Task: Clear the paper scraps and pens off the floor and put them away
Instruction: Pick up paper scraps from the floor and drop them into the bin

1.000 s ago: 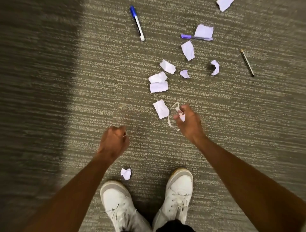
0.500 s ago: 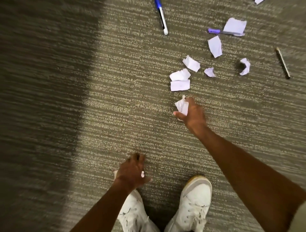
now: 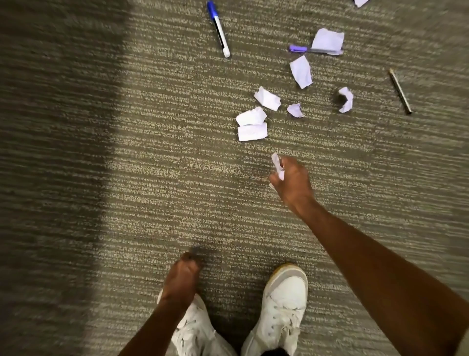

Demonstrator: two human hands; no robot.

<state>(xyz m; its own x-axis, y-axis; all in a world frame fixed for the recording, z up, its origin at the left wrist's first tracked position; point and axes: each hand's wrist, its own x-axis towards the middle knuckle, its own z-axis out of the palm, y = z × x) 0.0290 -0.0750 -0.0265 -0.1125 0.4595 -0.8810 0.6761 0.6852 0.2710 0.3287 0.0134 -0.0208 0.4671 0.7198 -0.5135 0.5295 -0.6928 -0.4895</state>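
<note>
My right hand (image 3: 291, 181) is shut on crumpled white paper scraps (image 3: 277, 165) just above the carpet. My left hand (image 3: 182, 275) is curled shut low beside my left shoe; the scrap that lay there is hidden under it. Several scraps lie beyond my right hand: two flat ones (image 3: 251, 124), a folded one (image 3: 267, 98), a tiny one (image 3: 295, 110), a curled one (image 3: 345, 99) and a larger one (image 3: 301, 71). A blue-capped marker (image 3: 218, 29) lies at the top. A purple pen (image 3: 297, 48) is partly under another scrap (image 3: 328, 42). A dark slim pen (image 3: 400, 91) lies far right.
My two white shoes (image 3: 284, 305) (image 3: 195, 333) stand at the bottom on striped grey-brown carpet. A darker shaded band of carpet (image 3: 50, 165) runs down the left side. One more scrap (image 3: 360, 2) is cut off by the top edge.
My right hand took the scrap and strip in front of it into its fist. My left hand dropped to the scrap by my shoe and closed over it.
</note>
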